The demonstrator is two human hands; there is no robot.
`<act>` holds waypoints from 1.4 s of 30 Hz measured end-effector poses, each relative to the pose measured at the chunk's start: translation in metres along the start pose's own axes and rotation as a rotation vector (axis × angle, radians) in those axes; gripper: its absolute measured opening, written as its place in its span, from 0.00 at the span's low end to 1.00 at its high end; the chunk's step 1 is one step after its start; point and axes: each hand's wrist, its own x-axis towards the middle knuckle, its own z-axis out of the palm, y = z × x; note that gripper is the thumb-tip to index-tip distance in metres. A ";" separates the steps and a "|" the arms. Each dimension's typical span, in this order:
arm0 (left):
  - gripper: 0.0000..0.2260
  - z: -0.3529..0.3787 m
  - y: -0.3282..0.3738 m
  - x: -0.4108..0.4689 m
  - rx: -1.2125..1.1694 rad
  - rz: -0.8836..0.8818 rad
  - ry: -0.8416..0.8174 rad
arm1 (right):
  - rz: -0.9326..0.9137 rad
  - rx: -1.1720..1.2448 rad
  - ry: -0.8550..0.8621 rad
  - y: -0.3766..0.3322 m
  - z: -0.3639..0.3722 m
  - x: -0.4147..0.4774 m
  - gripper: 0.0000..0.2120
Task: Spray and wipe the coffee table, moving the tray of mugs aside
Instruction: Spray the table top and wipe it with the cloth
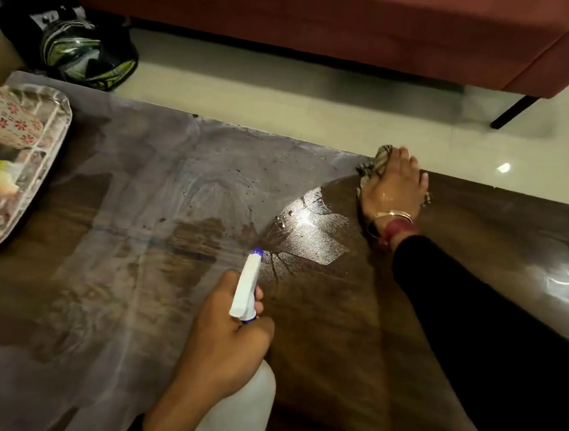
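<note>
Right hand point(394, 187) presses cloth point(383, 155) at table point(438, 332) far edge; left hand point(227, 341) grips spray bottle point(247, 291); unwiped haze lies leftward, toward tray point(39, 166).

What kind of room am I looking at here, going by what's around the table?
Most likely a home living room. A red sofa on thin dark legs stands on a pale tiled floor just beyond the low wooden coffee table, and a tray of patterned mugs sits at the table's left end.

My one head camera looked steeply down, close over the table point(351, 341), facing the sofa point(311, 15) beyond it.
</note>
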 end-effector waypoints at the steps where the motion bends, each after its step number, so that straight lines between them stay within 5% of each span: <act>1: 0.13 -0.001 0.000 0.001 -0.012 -0.001 0.009 | -0.015 0.003 -0.014 -0.021 0.004 0.006 0.34; 8: 0.12 -0.016 0.016 0.008 0.007 0.082 0.005 | -0.533 -0.107 -0.181 -0.162 0.057 -0.077 0.37; 13: 0.12 -0.028 0.028 0.008 0.040 0.099 0.014 | -0.933 -0.163 -0.366 -0.114 0.057 -0.157 0.35; 16: 0.12 -0.035 0.023 0.012 0.045 0.060 -0.007 | -0.838 -0.019 -0.304 -0.048 0.037 -0.160 0.37; 19: 0.13 -0.037 0.015 0.012 -0.015 0.008 -0.006 | -0.466 0.027 -0.148 -0.010 0.013 -0.097 0.36; 24: 0.13 -0.050 -0.012 -0.003 0.033 0.034 -0.010 | -0.156 -0.065 -0.070 -0.061 0.012 -0.003 0.35; 30: 0.14 -0.066 -0.051 -0.034 -0.041 -0.105 0.115 | -0.619 -0.088 -0.175 -0.173 0.062 -0.113 0.37; 35: 0.25 -0.063 -0.055 -0.048 0.104 -0.133 0.078 | -1.074 -0.130 -0.361 -0.138 0.082 -0.271 0.41; 39: 0.15 -0.086 -0.089 -0.062 -0.055 -0.166 0.171 | -1.003 -0.071 -0.335 -0.075 0.068 -0.268 0.37; 42: 0.18 -0.102 -0.103 -0.079 -0.094 -0.184 0.087 | -0.733 -0.067 -0.237 -0.068 0.053 -0.207 0.38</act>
